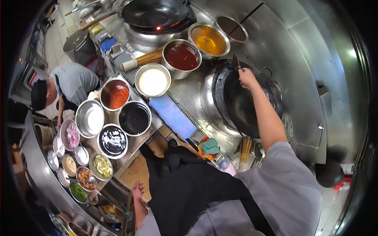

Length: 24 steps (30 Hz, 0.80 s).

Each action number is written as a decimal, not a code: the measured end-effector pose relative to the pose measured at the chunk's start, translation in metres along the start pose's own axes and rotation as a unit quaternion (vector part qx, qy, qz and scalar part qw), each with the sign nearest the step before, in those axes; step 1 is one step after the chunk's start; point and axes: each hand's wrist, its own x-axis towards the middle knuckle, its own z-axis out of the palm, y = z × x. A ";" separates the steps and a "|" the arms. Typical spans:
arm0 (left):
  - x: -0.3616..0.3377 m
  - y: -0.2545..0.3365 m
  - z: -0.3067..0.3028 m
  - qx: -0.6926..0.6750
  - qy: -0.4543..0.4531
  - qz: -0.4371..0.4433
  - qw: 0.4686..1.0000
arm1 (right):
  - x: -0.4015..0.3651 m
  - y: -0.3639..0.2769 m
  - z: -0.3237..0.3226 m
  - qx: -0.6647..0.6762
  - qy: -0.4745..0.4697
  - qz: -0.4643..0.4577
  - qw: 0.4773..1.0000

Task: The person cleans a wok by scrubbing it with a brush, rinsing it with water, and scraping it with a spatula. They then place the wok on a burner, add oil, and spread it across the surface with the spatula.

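My right hand (247,78) is closed round the handle of a knife (236,61), or a tool shaped like one, with a dark pointed blade turned away from me. It is held over the far rim of a large dark wok (248,104), which sits on the burner to my right. The wok's inside looks dark, and my forearm covers part of it. My left hand (138,190) hangs low at my side beside the prep counter, fingers loosely bent and apart, with nothing in them. Closest to it is a bowl of chopped pale green vegetable (102,166).
Pots of white liquid (152,80), red sauce (181,57) and yellow oil (210,40) stand between the woks. A second wok (155,15) sits over a glowing burner. Dark and red sauce pots crowd the left cart. A co-worker (76,80) bends at the far left.
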 end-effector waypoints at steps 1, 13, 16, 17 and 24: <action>0.002 0.006 -0.001 -0.002 0.003 -0.002 1.000 | -0.003 0.001 0.008 0.020 0.010 0.003 1.000; 0.004 -0.004 -0.031 -0.020 -0.008 0.049 0.999 | 0.027 0.004 0.088 0.022 0.145 -0.001 0.989; -0.002 -0.009 -0.044 -0.029 -0.002 0.049 0.998 | 0.021 -0.007 0.094 0.112 0.158 0.038 0.980; -0.003 -0.008 -0.049 -0.029 -0.019 0.051 0.998 | 0.022 -0.012 0.097 0.137 0.154 0.048 0.977; -0.019 -0.017 -0.085 -0.136 -0.020 0.013 0.990 | 0.036 -0.034 0.108 0.120 0.181 0.085 0.972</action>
